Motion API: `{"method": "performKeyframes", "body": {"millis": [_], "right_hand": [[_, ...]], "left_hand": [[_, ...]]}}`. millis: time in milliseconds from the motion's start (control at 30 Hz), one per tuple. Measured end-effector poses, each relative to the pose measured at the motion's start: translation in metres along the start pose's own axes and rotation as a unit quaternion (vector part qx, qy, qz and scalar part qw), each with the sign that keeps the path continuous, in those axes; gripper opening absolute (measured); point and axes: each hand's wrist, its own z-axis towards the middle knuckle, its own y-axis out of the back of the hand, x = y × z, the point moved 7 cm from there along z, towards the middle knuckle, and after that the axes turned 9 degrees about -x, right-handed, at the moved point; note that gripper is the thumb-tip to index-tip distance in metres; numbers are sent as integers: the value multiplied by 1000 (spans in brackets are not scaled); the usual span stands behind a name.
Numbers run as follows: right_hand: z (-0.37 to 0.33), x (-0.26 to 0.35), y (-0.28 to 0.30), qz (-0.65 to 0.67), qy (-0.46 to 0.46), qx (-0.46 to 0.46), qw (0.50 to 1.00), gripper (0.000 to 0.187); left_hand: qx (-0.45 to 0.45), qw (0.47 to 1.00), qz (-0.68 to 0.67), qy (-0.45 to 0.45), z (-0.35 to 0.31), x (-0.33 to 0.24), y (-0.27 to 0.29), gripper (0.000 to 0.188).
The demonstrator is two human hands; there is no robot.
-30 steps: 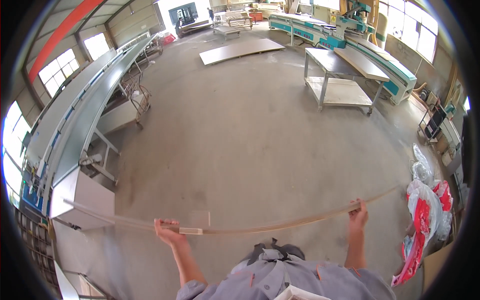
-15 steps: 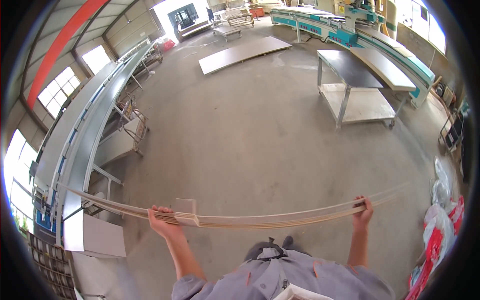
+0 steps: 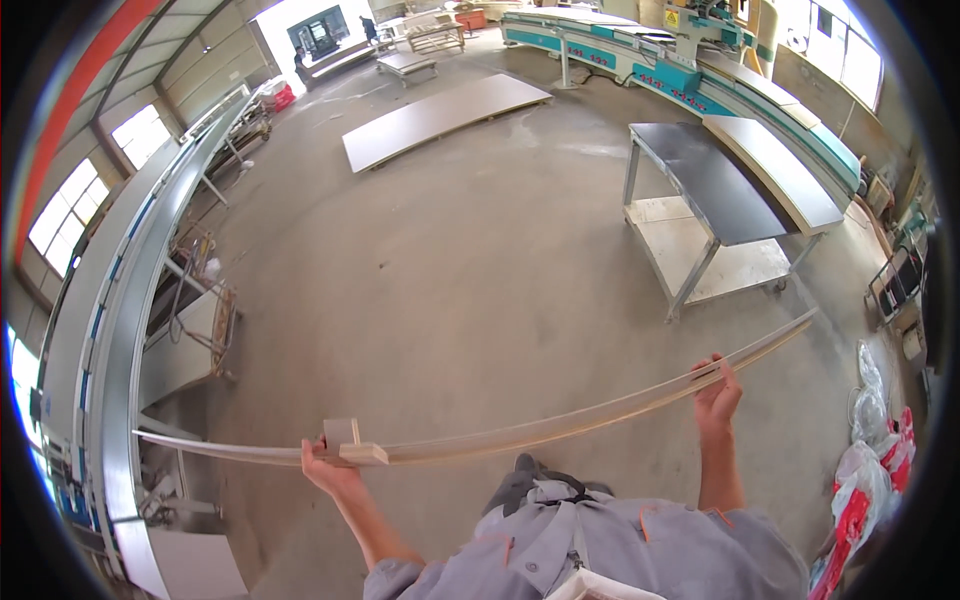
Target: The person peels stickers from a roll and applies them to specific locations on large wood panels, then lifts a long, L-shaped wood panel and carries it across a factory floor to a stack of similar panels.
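Observation:
A stack of long, thin wooden strips (image 3: 540,432) spans crosswise in front of me, bowed by the lens. My left hand (image 3: 330,474) is closed round the strips left of their middle. Beside that hand, a short flat wood piece (image 3: 341,431) stands up, and a short block (image 3: 363,454) lies against the strips. Further right, my right hand (image 3: 717,396) grips the strips from below, fingers curled over the edge. The strips' right end reaches past this hand, and their left end comes near the long conveyor (image 3: 125,400).
On the right stands a wheeled table (image 3: 705,180) with a dark top and a pale board (image 3: 775,165). Behind it runs a long teal machine (image 3: 620,68). A large flat panel (image 3: 440,120) lies low ahead. Plastic wrap (image 3: 862,490) is heaped at lower right.
My view has turned to the right and moved forward; the wheeled table appears closer. The strips, still in both hands, now tilt up toward the right.

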Motion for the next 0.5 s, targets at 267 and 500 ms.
{"method": "performKeyframes", "body": {"millis": [267,500], "right_hand": [[211,24,-116,50,131,76,987,42],[491,-50,-203,130,80,87,984,40]], "left_hand": [[54,998,36,20,62,150,-309,19],[-22,997,72,33,128,295,-495,13]]}}
